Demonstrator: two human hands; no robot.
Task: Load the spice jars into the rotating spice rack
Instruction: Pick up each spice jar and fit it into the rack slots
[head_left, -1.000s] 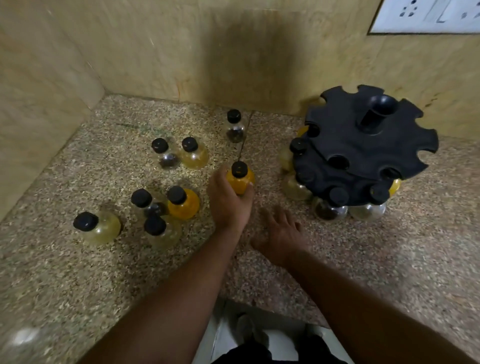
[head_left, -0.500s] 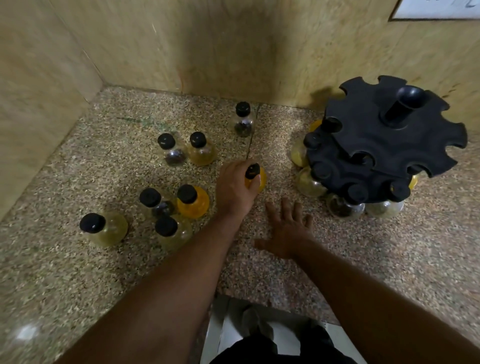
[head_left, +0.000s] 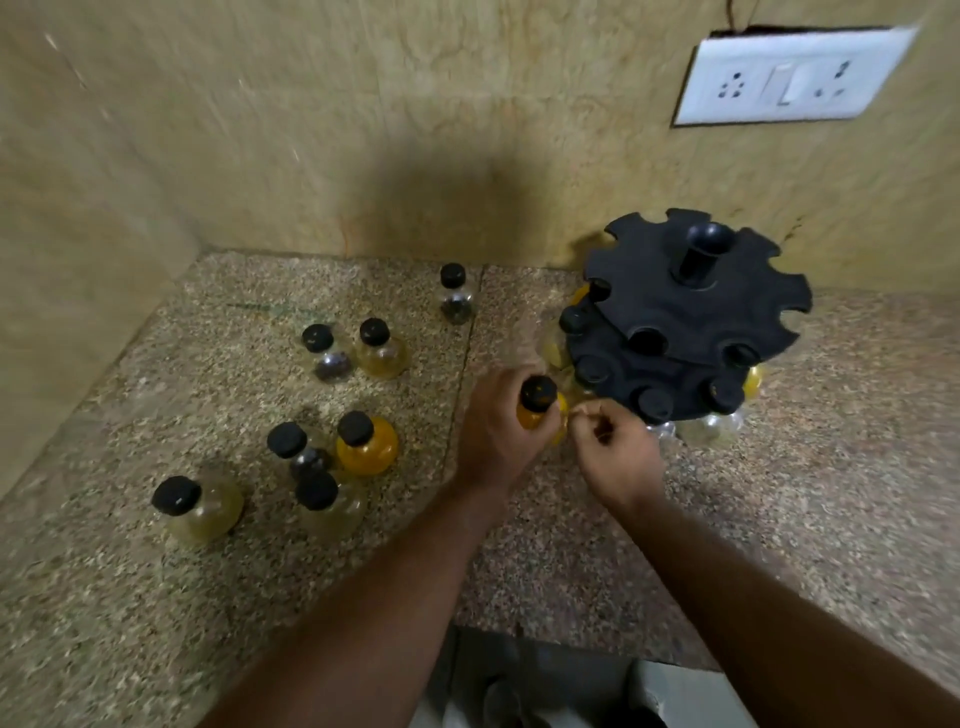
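Lifted now, orange jar (head_left: 540, 410) sits gripped in left hand (head_left: 498, 421), beside rack (head_left: 685, 322).

Left hand (head_left: 498, 421) grip closed, right hand (head_left: 615, 454) curled beside, fingertips pinched

Both forearms were bare to the frame's lower edge, no sleeves, watch or rings showing; the left hand (head_left: 501, 421) and right hand (head_left: 618, 457) wore no gloves, and dark clothing (head_left: 561, 719) showed at the bottom
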